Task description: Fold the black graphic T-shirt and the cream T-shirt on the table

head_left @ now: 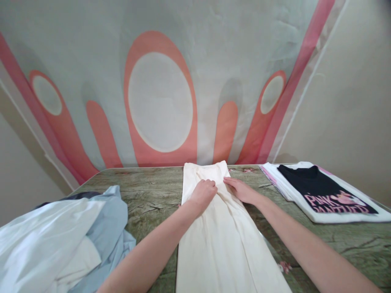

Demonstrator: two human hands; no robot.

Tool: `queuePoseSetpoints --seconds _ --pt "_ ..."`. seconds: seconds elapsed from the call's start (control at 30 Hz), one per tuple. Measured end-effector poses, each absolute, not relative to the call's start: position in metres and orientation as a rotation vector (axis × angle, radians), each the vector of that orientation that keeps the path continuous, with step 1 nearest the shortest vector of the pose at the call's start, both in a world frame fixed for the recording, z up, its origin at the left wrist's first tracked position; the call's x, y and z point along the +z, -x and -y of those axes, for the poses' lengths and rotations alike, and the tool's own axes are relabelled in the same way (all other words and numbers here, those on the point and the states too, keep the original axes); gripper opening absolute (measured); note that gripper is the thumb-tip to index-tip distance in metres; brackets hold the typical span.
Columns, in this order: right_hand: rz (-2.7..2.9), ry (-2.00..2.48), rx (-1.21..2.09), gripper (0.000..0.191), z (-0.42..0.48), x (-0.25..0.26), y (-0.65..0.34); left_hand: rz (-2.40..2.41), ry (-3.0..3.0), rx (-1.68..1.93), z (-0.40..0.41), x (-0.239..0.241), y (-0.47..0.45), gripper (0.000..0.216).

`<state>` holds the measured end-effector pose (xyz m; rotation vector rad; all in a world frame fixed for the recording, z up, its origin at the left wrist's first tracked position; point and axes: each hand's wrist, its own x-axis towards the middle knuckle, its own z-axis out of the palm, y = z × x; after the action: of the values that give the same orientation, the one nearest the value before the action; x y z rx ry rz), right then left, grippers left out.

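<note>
A long cream garment (218, 248), which looks like trousers folded lengthwise, lies on the wooden-look table with its waist end at the far edge. My left hand (204, 194) rests on its upper part, fingers curled down and closed on the cloth, where a crease runs toward me. On the garment's right edge, just below the waist, my right hand (240, 189) lies with its fingers stretched out, touching the fabric. Small wrinkles show between the two hands. The lower end of the garment runs out of view at the bottom.
A loose heap of white and light blue clothes (106, 228) lies on the left of the table (152, 195). At the right is a stack of folded shirts, a black printed one (324, 189) on top. Behind the table hangs a printed backdrop (207, 81).
</note>
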<state>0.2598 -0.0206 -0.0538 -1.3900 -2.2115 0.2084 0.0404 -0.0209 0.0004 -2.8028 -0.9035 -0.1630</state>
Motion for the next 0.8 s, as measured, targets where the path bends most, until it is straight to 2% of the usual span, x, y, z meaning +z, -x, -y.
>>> queuePoseSetpoints --seconds 0.13,0.23,0.3,0.47,0.6,0.8 --pt "2.161 1.463 0.113 0.028 0.031 -0.027 -0.253 0.988 2.835 -0.251 0.024 0.000 -0.038 0.017" --pt "2.124 1.576 0.092 0.013 0.057 -0.003 -0.234 1.120 2.865 -0.424 0.026 -0.002 -0.033 0.028" --pt "2.183 1.641 0.142 0.010 0.082 0.005 -0.216 1.191 2.881 -0.510 0.027 -0.005 -0.030 0.032" --pt "2.213 1.880 0.159 0.018 0.138 -0.001 -0.186 1.305 2.889 -0.765 0.025 -0.010 -0.034 0.027" --pt "2.115 1.943 0.195 0.021 0.149 -0.009 -0.187 1.390 2.875 -0.935 0.019 -0.008 -0.036 0.023" --pt "2.065 1.886 0.214 0.025 0.145 -0.017 -0.197 1.274 2.989 -0.816 0.012 -0.007 -0.026 0.022"
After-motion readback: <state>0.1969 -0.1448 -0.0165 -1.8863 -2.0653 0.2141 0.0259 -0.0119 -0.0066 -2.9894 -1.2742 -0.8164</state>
